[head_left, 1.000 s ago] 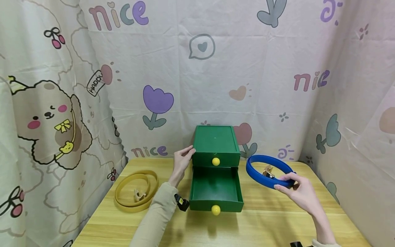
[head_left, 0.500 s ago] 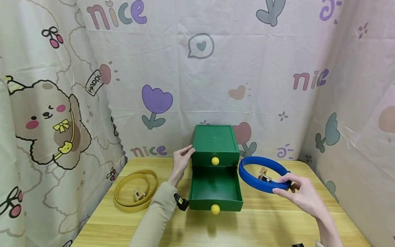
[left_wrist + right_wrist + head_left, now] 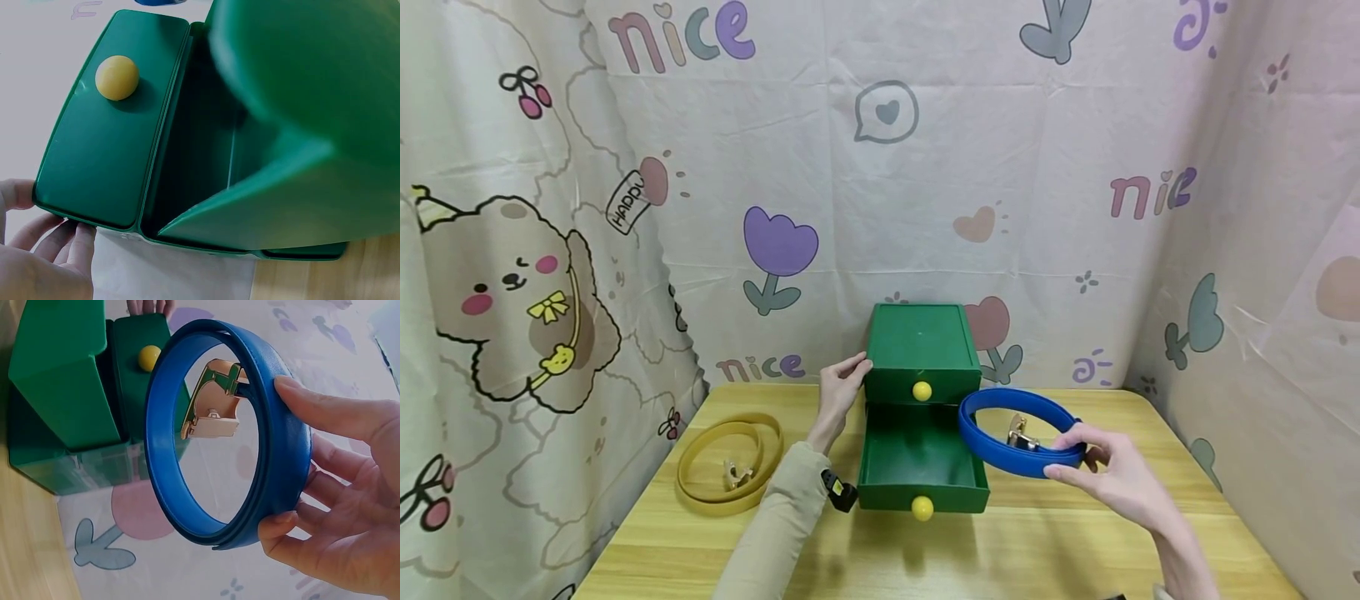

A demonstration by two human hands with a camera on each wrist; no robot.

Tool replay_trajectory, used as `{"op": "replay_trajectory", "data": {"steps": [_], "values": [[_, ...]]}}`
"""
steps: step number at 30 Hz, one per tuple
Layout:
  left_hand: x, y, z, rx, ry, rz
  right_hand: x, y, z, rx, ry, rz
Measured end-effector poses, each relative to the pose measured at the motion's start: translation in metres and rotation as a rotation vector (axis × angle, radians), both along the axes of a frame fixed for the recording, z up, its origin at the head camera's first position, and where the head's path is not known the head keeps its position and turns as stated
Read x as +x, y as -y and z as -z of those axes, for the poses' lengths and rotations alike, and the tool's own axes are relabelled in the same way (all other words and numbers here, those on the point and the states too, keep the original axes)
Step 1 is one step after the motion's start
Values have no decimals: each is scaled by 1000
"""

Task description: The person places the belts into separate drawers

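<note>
A small green drawer cabinet (image 3: pixel 922 337) stands at the back of the table, its lower drawer (image 3: pixel 917 462) pulled out and bare inside. At its upper left front corner my left hand (image 3: pixel 838 392) grips the edge, thumb and fingers on two faces of the corner. My right hand (image 3: pixel 1112 471) holds a coiled blue belt (image 3: pixel 1000 456) up in the air, thumb and fingers pinching one side of the coil. Inside the loop sits a gold buckle (image 3: pixel 212 403). The coil's far side overlaps the drawer's right edge in the head view.
A coiled yellow belt (image 3: pixel 722 505) with a metal buckle lies on the wooden table (image 3: pixel 1030 550), left of the cabinet. Round yellow knobs (image 3: pixel 922 508) stick out from both drawer fronts. Patterned cloth (image 3: pixel 895 208) hangs behind and at both sides.
My right hand has carried the blue belt leftward and slightly down, up to the open drawer's right side. The left hand keeps its place on the cabinet corner.
</note>
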State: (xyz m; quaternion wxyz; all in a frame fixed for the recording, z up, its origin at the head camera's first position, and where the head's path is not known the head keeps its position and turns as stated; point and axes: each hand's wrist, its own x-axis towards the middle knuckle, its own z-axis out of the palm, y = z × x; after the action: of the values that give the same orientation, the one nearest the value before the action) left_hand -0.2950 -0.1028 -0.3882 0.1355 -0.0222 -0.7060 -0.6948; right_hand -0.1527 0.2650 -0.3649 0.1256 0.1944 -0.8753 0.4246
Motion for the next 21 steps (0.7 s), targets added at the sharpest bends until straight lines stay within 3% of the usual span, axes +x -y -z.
{"op": "replay_trajectory", "data": {"steps": [21], "values": [[-1, -1, 0, -16, 4, -27, -2, 34, 4, -56, 8, -130]]}}
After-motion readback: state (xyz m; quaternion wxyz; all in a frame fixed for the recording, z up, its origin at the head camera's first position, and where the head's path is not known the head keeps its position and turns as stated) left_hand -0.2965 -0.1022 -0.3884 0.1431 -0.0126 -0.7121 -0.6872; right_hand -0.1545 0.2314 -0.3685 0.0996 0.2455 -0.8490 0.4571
